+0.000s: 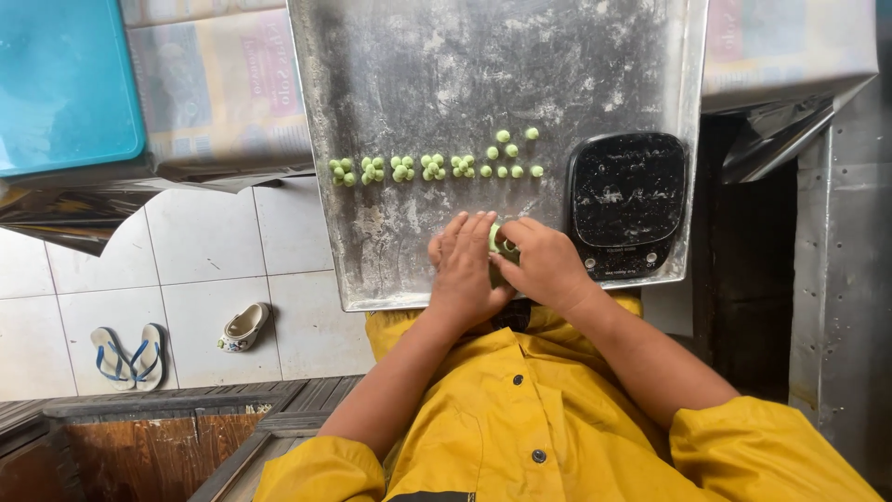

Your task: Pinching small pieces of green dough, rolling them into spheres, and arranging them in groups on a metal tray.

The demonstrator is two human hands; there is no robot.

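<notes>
Head view: my left hand and right hand are closing together around a pale green dough lump at the desk's near edge; its axis is hidden.

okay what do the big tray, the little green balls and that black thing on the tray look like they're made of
Tray: bare metal, likely aluminium, dull grey, scuffed, flour-dusted. Green balls: soft matte dough, probably; slightly uneven shapes. Black scale: looks like plastic, its glossy top smeared with white powder.
</notes>
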